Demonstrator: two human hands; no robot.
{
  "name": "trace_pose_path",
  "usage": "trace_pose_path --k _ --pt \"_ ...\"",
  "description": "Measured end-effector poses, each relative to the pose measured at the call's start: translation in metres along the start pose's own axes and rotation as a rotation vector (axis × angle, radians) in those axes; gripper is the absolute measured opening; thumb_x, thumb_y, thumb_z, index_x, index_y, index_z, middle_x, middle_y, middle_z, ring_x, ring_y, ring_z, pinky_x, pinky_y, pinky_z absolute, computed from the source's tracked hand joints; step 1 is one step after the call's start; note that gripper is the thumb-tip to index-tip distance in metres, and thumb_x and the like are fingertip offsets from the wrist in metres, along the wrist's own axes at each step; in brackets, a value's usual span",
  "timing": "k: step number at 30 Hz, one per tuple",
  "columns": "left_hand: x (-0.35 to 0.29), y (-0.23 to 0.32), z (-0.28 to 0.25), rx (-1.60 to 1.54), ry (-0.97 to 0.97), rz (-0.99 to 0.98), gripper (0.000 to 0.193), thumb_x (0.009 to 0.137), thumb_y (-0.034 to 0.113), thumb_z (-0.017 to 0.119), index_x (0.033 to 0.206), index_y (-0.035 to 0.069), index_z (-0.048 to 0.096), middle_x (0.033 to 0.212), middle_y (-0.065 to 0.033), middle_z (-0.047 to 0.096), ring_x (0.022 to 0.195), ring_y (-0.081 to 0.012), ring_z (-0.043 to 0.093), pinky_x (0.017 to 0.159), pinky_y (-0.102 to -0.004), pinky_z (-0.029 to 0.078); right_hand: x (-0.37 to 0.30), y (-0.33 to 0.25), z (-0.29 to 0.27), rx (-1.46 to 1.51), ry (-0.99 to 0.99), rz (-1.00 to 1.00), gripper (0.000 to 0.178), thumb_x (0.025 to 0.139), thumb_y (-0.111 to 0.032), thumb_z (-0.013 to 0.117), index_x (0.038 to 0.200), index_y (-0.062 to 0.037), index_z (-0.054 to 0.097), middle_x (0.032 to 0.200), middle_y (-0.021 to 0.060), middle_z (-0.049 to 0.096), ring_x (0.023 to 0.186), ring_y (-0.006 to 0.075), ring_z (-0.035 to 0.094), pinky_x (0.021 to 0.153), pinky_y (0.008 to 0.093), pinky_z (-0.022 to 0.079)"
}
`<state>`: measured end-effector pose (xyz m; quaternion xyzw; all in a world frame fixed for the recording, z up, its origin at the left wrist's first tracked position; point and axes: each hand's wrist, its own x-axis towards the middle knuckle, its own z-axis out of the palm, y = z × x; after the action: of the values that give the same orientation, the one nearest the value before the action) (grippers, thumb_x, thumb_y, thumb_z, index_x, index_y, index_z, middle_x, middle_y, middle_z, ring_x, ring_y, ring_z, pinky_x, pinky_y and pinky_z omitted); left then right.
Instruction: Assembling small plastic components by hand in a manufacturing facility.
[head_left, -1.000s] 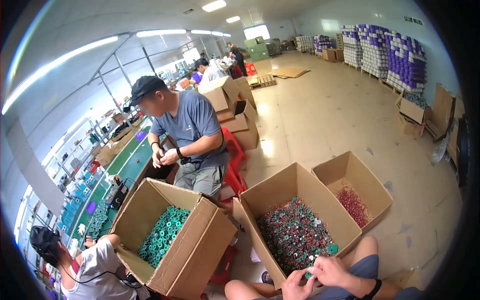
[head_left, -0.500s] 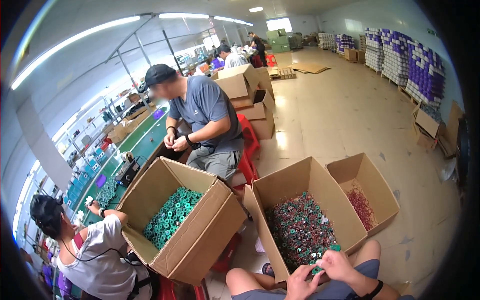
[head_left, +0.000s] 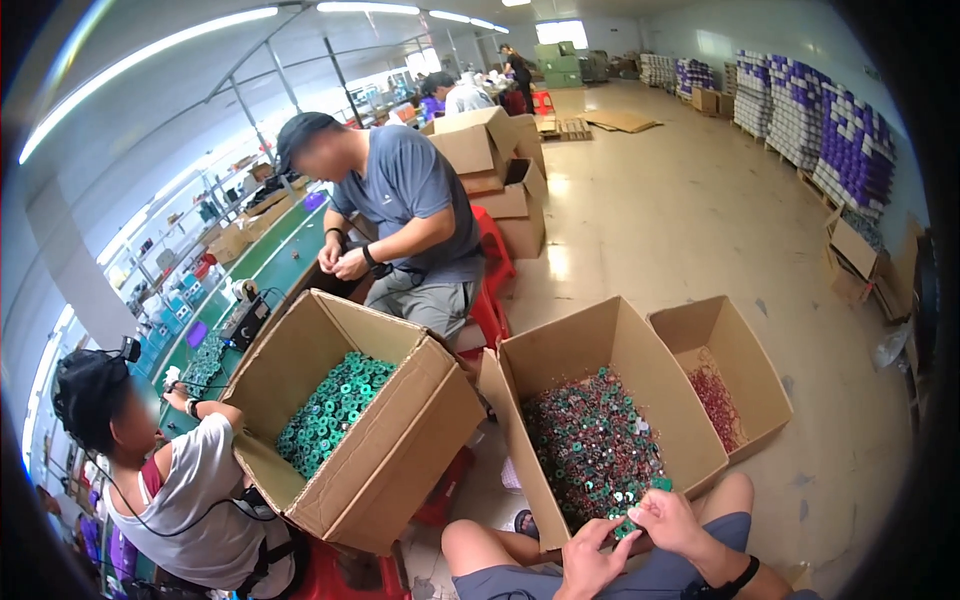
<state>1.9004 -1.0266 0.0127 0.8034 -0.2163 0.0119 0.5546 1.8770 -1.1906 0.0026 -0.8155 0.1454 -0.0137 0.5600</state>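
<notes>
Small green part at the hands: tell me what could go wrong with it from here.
The small green part is pinched in the left hand, close to the right hand; it could slip and be hard to pick out among the loose pieces in the open box.

The right knee is beside that box, so a shift might jolt it.

Green part (head_left: 625, 529), brown carton (head_left: 562, 345), red stool (head_left: 497, 248)

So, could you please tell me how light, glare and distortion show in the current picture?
In the head view, ceiling tube lights wash out to white, the floor gleams beside the stacked cartons, straight edges bend near the black rim, and the green piece between left hand and right hand is too small for detail.
</notes>
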Motion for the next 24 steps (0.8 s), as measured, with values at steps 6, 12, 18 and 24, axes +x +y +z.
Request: trace_pose_path --k 6,12,18,24 --pt "-0.001 0.006 -0.001 -0.004 -0.003 -0.036 0.023 0.079 0.017 0.079 0.097 0.005 0.071 0.082 -0.0121 0.065 0.070 -0.0294 0.065 0.061 -0.0362 0.053 -0.009 -0.009 -0.001 -0.081 -0.056 -0.087 0.027 0.091 -0.019 0.071 0.074 -0.0017 0.058 0.061 0.0066 0.064 0.052 0.0115 0.062 0.047 0.0292 0.047" --pt "0.002 0.005 -0.002 0.010 -0.001 0.008 0.023 0.079 0.016 0.079 0.098 0.006 0.071 0.081 -0.0120 0.064 0.070 -0.0286 0.065 0.061 -0.0368 0.052 0.000 -0.017 -0.004 -0.186 -0.043 -0.077 0.024 0.092 -0.018 0.068 0.077 -0.0013 0.060 0.061 0.0069 0.066 0.049 0.0116 0.062 0.045 0.0305 0.046" --pt "-0.003 -0.010 -0.002 0.065 -0.048 -0.008 0.031 0.080 0.025 0.082 0.102 0.005 0.072 0.087 -0.0090 0.069 0.070 -0.0224 0.069 0.063 -0.0322 0.055 -0.007 -0.008 -0.001 -0.091 -0.064 -0.088 0.026 0.091 -0.020 0.071 0.076 -0.0016 0.060 0.059 0.0059 0.064 0.049 0.0111 0.060 0.047 0.0302 0.046" --pt "-0.009 -0.024 0.007 0.071 0.018 0.022 0.030 0.080 0.023 0.081 0.103 0.006 0.072 0.086 -0.0083 0.069 0.072 -0.0226 0.069 0.063 -0.0329 0.056 -0.003 0.004 0.006 -0.120 -0.073 -0.174 0.025 0.091 -0.018 0.070 0.076 -0.0007 0.059 0.059 0.0070 0.064 0.051 0.0108 0.061 0.048 0.0313 0.047"
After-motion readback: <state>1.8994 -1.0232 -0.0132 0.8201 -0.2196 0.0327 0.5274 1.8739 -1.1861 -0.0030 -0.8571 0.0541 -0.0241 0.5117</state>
